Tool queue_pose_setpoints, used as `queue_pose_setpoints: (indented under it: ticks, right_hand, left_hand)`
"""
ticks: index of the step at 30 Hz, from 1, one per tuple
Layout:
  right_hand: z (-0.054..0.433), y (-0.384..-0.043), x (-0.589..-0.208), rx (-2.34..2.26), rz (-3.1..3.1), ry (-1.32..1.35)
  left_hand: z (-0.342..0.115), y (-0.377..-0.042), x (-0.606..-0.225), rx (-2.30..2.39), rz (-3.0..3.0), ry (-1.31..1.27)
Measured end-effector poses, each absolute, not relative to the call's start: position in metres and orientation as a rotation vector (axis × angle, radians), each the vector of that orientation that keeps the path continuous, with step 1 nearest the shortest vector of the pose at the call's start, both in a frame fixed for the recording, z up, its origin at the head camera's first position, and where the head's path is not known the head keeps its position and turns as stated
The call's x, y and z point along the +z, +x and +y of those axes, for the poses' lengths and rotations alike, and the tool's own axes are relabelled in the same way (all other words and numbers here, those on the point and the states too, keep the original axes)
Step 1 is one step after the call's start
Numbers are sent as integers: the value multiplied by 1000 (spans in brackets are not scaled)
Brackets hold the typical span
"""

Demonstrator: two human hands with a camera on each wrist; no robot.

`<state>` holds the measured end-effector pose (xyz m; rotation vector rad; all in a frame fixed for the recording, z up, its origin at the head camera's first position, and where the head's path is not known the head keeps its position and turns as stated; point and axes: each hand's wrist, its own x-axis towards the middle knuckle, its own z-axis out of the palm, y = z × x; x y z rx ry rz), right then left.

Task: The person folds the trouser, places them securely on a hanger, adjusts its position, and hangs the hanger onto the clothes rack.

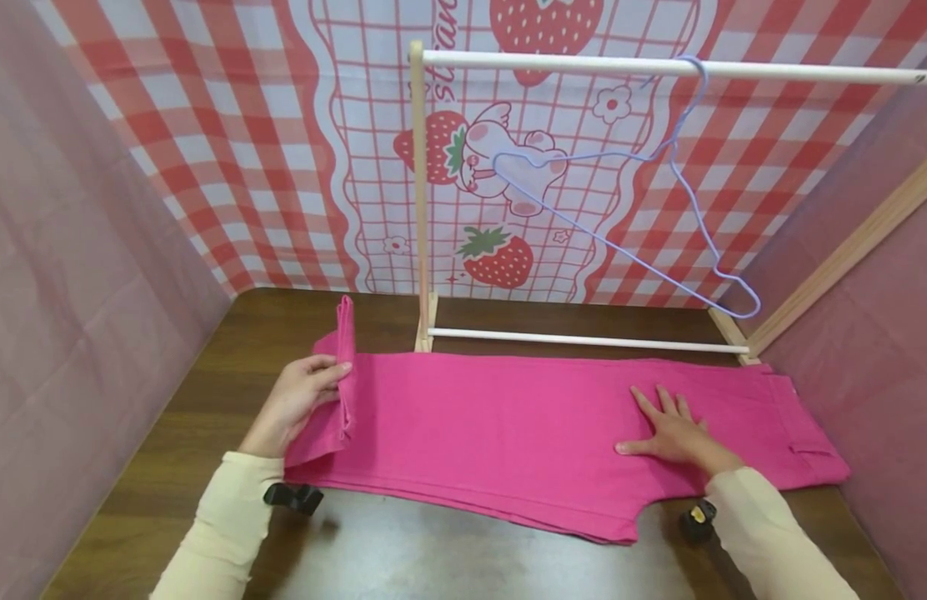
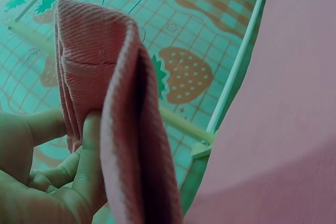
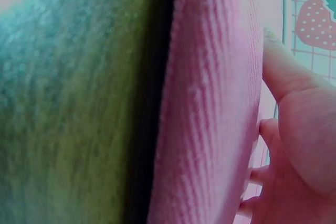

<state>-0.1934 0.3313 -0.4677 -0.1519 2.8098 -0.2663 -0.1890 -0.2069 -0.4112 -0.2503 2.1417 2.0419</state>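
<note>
A pair of pink trousers (image 1: pixel 493 433) lies folded lengthwise across the wooden table, waistband at the right and leg ends at the left. My left hand (image 1: pixel 302 398) pinches the hems of the legs between thumb and fingers and holds them raised, standing up off the cloth. In the left wrist view the thumb presses on the layered hem (image 2: pixel 89 61), where a stitched seam shows. With fingers spread, my right hand (image 1: pixel 669 433) rests flat on the trousers near the crotch and upper leg. The right wrist view shows its fingertips against the pink cloth (image 3: pixel 210 98).
Behind the trousers stands a wooden rack with a white top rail (image 1: pixel 553 62) and a lower white bar (image 1: pixel 583 339). A lilac wire hanger (image 1: pixel 606 242) hangs from the top rail. Strawberry-print cloth (image 1: pixel 261 167) covers the back, and pink curtains (image 1: pixel 73 208) close both sides.
</note>
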Motion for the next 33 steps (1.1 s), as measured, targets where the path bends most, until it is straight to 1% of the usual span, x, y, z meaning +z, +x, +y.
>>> queue_pose_setpoints:
  ticks: [20, 33]
  right_hand:
    - [333, -190, -466, -275, 2821, -168]
    - [331, -191, -468, -273, 2828, -169]
  left_hand:
    - [-153, -187, -427, 2096, 2035, -182]
    - [-137, -189, -427, 2108, 2001, -157]
